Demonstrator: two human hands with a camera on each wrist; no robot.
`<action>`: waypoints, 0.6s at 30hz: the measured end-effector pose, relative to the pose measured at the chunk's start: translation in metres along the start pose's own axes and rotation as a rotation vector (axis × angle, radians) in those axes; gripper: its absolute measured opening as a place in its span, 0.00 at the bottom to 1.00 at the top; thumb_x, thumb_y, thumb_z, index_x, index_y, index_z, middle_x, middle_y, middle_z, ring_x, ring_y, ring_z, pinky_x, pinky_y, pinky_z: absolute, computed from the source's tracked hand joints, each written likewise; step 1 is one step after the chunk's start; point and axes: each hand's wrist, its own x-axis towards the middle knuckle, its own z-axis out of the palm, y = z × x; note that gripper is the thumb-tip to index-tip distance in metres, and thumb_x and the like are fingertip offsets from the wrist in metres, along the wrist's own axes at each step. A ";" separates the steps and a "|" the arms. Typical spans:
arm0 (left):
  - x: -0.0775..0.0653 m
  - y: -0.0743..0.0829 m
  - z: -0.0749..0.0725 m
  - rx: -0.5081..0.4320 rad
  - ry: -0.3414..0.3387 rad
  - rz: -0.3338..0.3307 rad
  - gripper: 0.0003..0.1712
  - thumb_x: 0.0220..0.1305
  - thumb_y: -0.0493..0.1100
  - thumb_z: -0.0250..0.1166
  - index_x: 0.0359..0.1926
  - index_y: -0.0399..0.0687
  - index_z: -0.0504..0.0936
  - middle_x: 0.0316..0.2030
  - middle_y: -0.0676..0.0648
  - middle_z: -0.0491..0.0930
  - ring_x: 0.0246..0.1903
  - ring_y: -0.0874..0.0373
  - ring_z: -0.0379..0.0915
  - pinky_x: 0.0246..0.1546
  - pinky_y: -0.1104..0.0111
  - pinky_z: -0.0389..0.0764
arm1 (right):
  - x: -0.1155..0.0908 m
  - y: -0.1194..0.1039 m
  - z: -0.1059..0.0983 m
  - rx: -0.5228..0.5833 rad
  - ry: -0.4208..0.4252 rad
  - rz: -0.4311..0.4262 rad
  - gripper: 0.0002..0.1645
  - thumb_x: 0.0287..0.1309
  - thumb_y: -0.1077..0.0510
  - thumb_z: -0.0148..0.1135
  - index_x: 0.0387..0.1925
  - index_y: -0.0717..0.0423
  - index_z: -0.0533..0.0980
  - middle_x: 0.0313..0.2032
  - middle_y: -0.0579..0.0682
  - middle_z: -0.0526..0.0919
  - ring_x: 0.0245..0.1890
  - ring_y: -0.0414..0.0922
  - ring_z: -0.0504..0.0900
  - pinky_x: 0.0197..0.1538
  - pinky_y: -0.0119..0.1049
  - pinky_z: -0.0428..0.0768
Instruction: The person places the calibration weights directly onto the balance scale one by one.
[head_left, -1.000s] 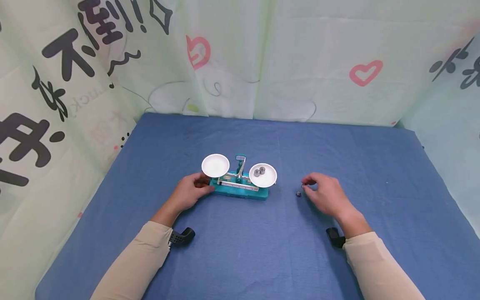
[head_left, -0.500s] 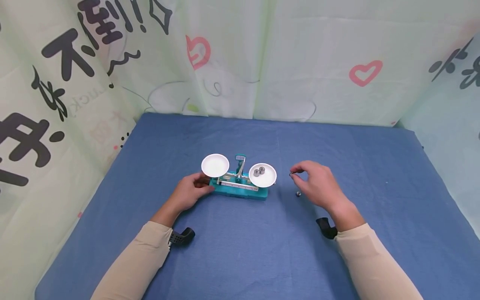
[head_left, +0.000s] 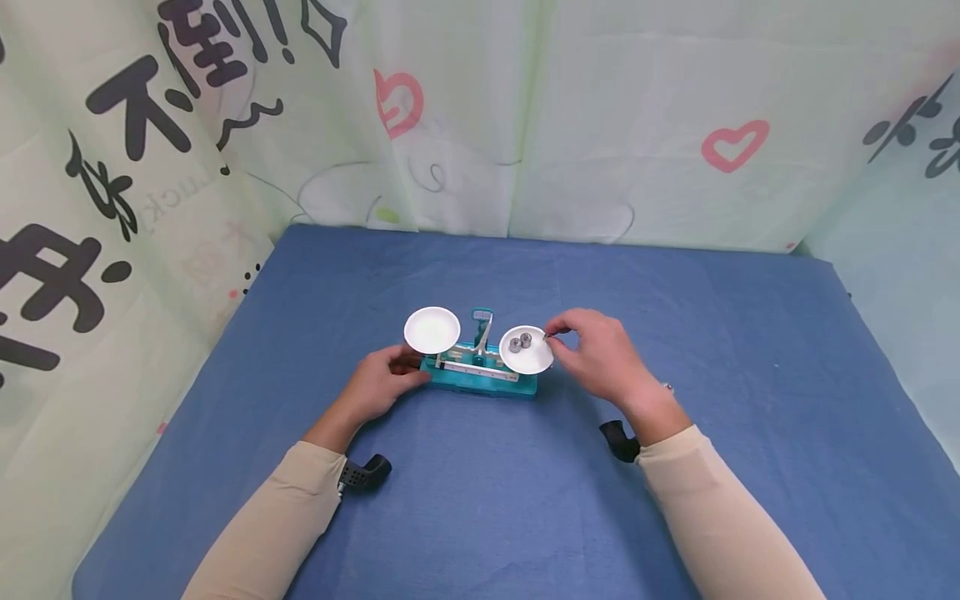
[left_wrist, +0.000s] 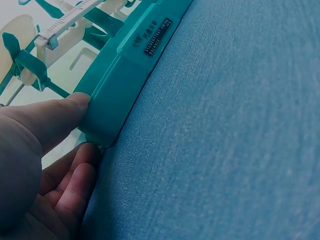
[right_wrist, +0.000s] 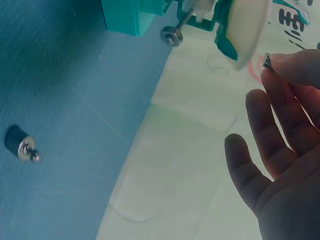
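A teal balance scale stands on the blue cloth, with a white left pan and a white right pan. Two small metal weights sit in the right pan, which hangs lower. My left hand grips the left end of the base, thumb on its front and fingers at the lower corner. Between right thumb and index finger I pinch a small metal weight at the right pan's edge; my right hand is just beside that pan. A knobbed metal weight lies on the cloth.
A blue cloth covers the table. Behind and at both sides hangs a pale printed curtain. The balance's adjusting nut sticks out below the right pan in the right wrist view.
My right hand has risen from the cloth and moved left to the right pan, carrying the small weight. The left hand has stayed on the balance base.
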 end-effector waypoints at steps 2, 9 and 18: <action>0.000 0.000 0.000 0.000 0.002 -0.004 0.24 0.65 0.44 0.70 0.58 0.38 0.79 0.52 0.41 0.82 0.50 0.49 0.79 0.52 0.54 0.77 | 0.003 -0.001 0.003 -0.010 -0.015 -0.002 0.08 0.62 0.66 0.65 0.42 0.62 0.84 0.42 0.56 0.85 0.46 0.55 0.80 0.52 0.53 0.77; 0.000 0.000 0.000 0.004 -0.004 -0.011 0.24 0.66 0.44 0.70 0.59 0.38 0.79 0.52 0.41 0.82 0.51 0.48 0.78 0.52 0.54 0.77 | 0.007 -0.002 0.010 -0.021 -0.042 -0.011 0.08 0.62 0.65 0.65 0.42 0.63 0.84 0.42 0.57 0.85 0.46 0.57 0.79 0.51 0.53 0.77; 0.000 0.002 0.000 0.000 -0.007 -0.010 0.24 0.66 0.44 0.70 0.58 0.37 0.79 0.52 0.41 0.82 0.51 0.47 0.79 0.52 0.54 0.78 | 0.010 -0.002 0.015 -0.041 -0.050 -0.016 0.07 0.61 0.65 0.65 0.41 0.62 0.84 0.40 0.56 0.85 0.46 0.58 0.79 0.50 0.53 0.76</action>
